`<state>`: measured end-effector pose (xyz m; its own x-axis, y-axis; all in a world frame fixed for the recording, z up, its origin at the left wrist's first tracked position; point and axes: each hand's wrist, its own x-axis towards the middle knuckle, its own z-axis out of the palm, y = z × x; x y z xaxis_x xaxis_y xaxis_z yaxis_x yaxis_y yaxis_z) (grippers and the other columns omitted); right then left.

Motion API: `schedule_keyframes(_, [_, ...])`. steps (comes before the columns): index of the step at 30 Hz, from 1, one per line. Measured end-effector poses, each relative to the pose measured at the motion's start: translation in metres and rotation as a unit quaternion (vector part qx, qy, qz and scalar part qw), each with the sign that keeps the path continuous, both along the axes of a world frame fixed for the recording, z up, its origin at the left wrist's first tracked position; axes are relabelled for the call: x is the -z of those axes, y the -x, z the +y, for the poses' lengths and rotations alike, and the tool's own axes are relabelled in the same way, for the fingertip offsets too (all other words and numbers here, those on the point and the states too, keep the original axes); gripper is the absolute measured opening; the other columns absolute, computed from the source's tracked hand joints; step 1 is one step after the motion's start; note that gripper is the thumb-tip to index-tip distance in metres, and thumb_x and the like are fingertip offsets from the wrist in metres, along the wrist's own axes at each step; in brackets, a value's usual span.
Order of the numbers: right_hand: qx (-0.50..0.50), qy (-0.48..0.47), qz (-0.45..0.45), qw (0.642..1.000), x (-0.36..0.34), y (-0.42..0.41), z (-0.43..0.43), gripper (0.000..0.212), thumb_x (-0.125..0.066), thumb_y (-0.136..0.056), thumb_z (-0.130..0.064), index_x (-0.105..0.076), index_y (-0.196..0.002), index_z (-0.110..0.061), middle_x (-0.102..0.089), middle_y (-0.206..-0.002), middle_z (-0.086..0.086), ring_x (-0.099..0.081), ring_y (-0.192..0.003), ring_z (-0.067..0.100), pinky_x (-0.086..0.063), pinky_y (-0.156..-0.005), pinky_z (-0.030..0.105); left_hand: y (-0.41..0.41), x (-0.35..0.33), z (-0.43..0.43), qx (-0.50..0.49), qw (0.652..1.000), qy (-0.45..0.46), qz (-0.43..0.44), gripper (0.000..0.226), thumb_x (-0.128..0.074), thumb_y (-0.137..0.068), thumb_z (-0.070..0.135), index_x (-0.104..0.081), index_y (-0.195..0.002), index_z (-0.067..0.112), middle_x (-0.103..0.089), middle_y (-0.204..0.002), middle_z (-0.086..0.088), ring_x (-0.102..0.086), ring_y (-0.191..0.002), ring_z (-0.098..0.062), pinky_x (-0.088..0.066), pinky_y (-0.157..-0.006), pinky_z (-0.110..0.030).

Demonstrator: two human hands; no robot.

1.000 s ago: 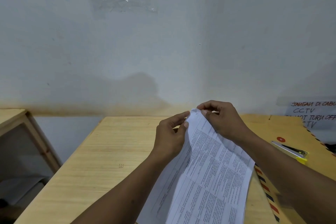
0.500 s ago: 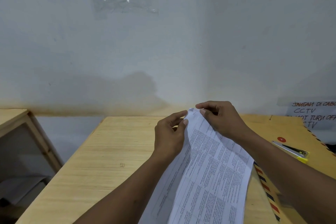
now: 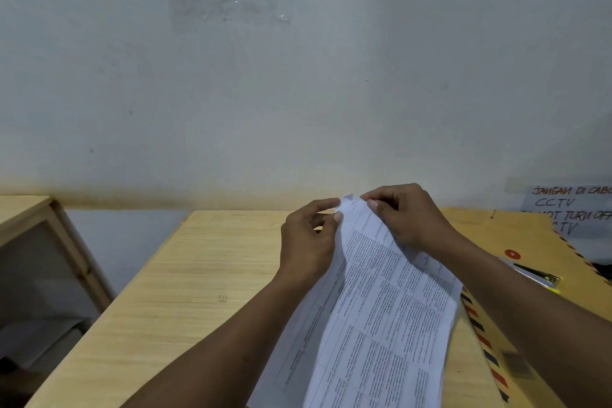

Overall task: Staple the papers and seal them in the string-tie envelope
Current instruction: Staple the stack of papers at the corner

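My left hand (image 3: 308,242) and right hand (image 3: 407,215) both pinch the top corner of the papers (image 3: 374,318), whose lower edge I see cut off, small print unreadable.

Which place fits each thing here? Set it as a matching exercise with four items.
Things:
1. papers
2. stapler
3. string-tie envelope
4. handwritten notice

Places:
A. lying on the envelope
B. taped to the wall at far right
C. pinched at the top corner by left hand and right hand
D. flat on the table, right of the papers

Pairs: 1-C, 2-A, 3-D, 4-B
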<state>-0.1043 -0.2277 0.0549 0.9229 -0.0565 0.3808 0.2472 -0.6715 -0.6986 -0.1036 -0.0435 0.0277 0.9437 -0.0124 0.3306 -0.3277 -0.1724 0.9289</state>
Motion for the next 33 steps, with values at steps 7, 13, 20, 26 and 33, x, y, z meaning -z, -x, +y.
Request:
schedule_keyframes(7, [0.009, -0.018, -0.021, 1.0, 0.004, -0.001, 0.003, 0.018, -0.062, -0.095, -0.018, -0.077, -0.099, -0.026, -0.072, -0.086, -0.016, -0.065, -0.081, 0.0, -0.045, -0.065, 0.017, -0.002, 0.003, 0.0, 0.01, 0.999, 0.03, 0.009, 0.022, -0.072, -0.091, 0.017, -0.075, -0.111, 0.026, -0.076, -0.091, 0.002, -0.07, -0.091, -0.001, -0.052, -0.076, -0.01])
schedule_keyframes(13, [-0.001, -0.029, -0.031, 0.999, 0.004, -0.001, 0.003, 0.017, -0.063, -0.094, -0.018, -0.072, -0.101, -0.031, -0.068, -0.075, -0.004, -0.058, -0.067, 0.01, -0.043, -0.061, 0.022, 0.0, 0.005, 0.0, 0.005, 0.999, 0.039, 0.003, 0.024, -0.071, -0.091, 0.015, -0.073, -0.112, 0.027, -0.075, -0.093, 0.001, -0.07, -0.09, -0.006, -0.052, -0.071, -0.013])
schedule_keyframes(20, [-0.022, -0.019, -0.012, 0.999, 0.003, 0.002, -0.003, 0.026, -0.056, -0.093, -0.005, -0.072, -0.087, -0.024, -0.065, -0.065, -0.016, -0.047, -0.051, 0.001, -0.035, -0.051, 0.013, -0.002, 0.008, -0.002, 0.02, 0.999, -0.028, -0.002, 0.02, -0.063, -0.095, 0.013, -0.077, -0.094, 0.027, -0.075, -0.098, 0.014, -0.069, -0.077, -0.022, -0.055, -0.068, -0.029])
schedule_keyframes(26, [-0.042, -0.005, 0.052, 0.998, 0.002, 0.008, -0.015, 0.023, -0.057, -0.095, -0.013, -0.076, -0.098, -0.025, -0.072, -0.085, -0.011, -0.068, -0.076, 0.021, -0.047, -0.056, 0.023, -0.009, 0.009, -0.005, 0.052, 0.997, -0.047, 0.028, 0.021, -0.064, -0.096, 0.014, -0.08, -0.104, 0.025, -0.074, -0.109, 0.014, -0.071, -0.095, -0.007, -0.054, -0.08, -0.019])
schedule_keyframes(33, [-0.006, -0.022, 0.064, 0.998, 0.009, 0.008, -0.025, 0.019, -0.06, -0.095, -0.015, -0.078, -0.099, -0.023, -0.07, -0.084, -0.014, -0.069, -0.083, 0.024, -0.055, -0.064, 0.031, -0.015, 0.009, -0.011, 0.093, 0.99, -0.098, 0.036, 0.028, -0.063, -0.095, 0.012, -0.076, -0.115, 0.026, -0.068, -0.128, 0.011, -0.072, -0.095, -0.011, -0.059, -0.09, -0.036])
